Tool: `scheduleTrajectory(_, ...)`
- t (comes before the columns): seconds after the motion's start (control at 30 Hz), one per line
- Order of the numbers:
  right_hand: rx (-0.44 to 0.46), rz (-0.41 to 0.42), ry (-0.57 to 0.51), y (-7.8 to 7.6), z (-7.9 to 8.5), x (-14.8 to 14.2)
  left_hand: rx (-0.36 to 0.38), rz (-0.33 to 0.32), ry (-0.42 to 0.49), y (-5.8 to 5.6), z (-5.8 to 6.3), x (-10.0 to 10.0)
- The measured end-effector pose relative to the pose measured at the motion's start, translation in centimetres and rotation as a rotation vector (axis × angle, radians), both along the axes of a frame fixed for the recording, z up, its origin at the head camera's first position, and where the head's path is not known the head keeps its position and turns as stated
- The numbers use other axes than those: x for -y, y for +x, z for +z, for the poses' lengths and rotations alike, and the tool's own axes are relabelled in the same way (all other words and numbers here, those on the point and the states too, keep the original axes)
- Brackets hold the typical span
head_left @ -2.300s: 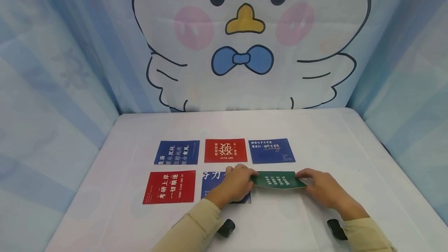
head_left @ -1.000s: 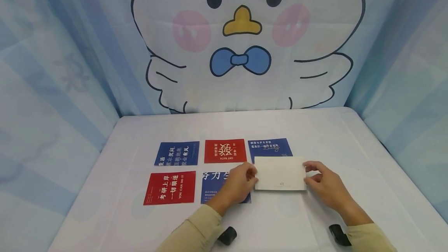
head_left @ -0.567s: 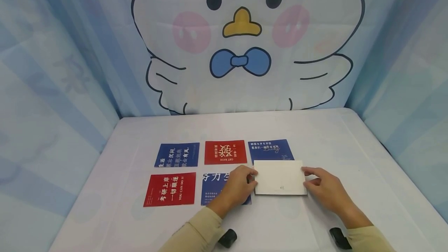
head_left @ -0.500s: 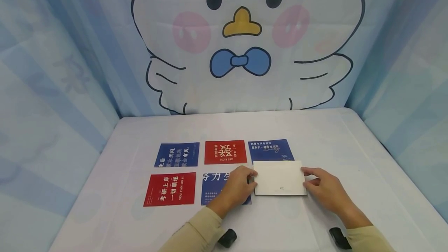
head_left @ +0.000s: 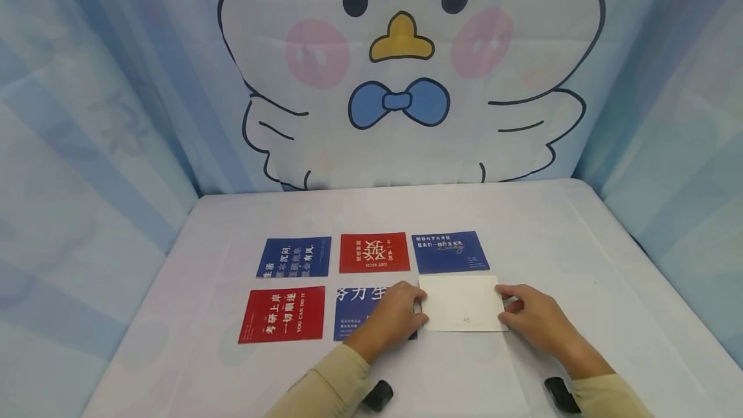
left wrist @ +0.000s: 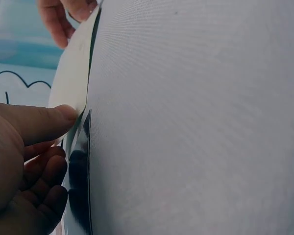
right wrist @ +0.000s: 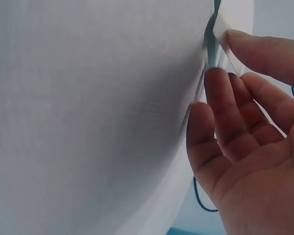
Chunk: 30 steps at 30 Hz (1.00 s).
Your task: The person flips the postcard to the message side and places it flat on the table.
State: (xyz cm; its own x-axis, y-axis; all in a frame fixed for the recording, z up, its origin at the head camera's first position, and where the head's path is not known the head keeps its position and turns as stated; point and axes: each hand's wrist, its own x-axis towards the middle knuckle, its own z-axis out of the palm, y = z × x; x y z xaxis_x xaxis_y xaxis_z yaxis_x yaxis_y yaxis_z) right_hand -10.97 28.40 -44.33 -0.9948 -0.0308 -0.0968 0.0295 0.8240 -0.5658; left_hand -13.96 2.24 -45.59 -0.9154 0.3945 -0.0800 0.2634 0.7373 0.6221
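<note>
A postcard [head_left: 461, 298] lies cream back up, low over the table, at the right end of the front row in the head view. My left hand [head_left: 395, 311] pinches its left edge, the thumb [left wrist: 63, 115] on the cream side. At the opposite edge my right hand [head_left: 536, 318] holds it between thumb and fingers; in the right wrist view the thumb [right wrist: 247, 41] is on the cream face. A dark green underside shows along the edge in the left wrist view. Under my left hand, a blue postcard [head_left: 351, 315] with white writing is partly hidden.
Behind lie a blue postcard [head_left: 296, 257], a red one [head_left: 354, 263] and another blue postcard [head_left: 429, 263]. A red postcard [head_left: 252, 324] is at the front left. Black wrist devices [head_left: 378, 396] sit at both sleeves. Printed curtains [head_left: 104, 147] enclose the white table [head_left: 232, 211].
The green postcard has been turned over to its cream back. Since then both hands have brought it down and towards me, uncovering the blue postcard behind it.
</note>
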Motion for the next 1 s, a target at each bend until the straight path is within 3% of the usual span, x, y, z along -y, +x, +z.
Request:
scheduleTrajectory(0.37, 0.015, 0.034, 0.054, -0.01, -0.08, 0.07, 0.001, -0.019, -0.064, -0.09, 0.12, -0.34)
scheduleTrajectory(1.0, 0.066, 0.034, 0.065, -0.09, 0.00, 0.09, 0.006, -0.040, -0.089, 0.01, 0.43, -0.52)
